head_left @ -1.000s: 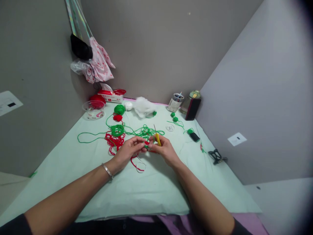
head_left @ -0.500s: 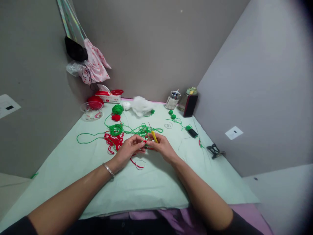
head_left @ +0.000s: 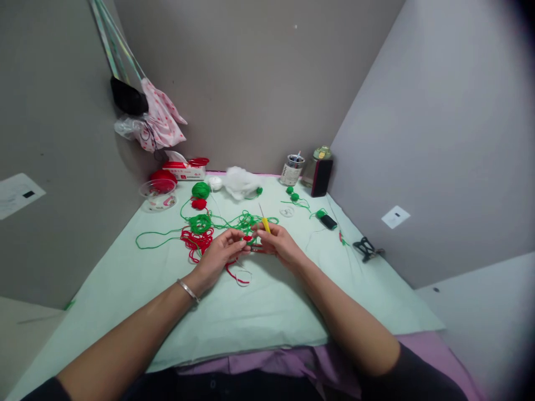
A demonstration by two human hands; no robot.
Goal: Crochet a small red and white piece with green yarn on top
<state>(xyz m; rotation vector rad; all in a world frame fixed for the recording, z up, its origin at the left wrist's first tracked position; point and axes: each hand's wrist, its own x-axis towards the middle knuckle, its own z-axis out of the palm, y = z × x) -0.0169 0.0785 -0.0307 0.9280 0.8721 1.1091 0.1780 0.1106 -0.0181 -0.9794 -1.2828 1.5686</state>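
Observation:
My left hand (head_left: pixel 219 254) and my right hand (head_left: pixel 279 245) meet over the middle of the pale green table cover (head_left: pixel 251 312). Between the fingertips sits a small red and green crochet piece (head_left: pixel 249 240), pinched by my left hand. My right hand is closed round a crochet hook with a yellow handle (head_left: pixel 264 222), whose metal tip points up and away. A red yarn strand (head_left: pixel 236 276) trails from the piece toward me. A silver bracelet (head_left: pixel 186 291) is on my left wrist.
Tangled green yarn (head_left: pixel 234 221) and red yarn (head_left: pixel 196 240) lie behind my hands. At the back are a green yarn ball (head_left: pixel 200 190), white stuffing (head_left: pixel 240 182), a clear plastic bowl (head_left: pixel 157 192), a tissue box (head_left: pixel 184 169), a tin of pens (head_left: pixel 291 170) and a jar (head_left: pixel 317 167). Black scissors (head_left: pixel 365 248) lie right.
The camera has shifted a little, so the whole scene sits slightly differently. My hands stay together on the crochet piece with only small finger movement.

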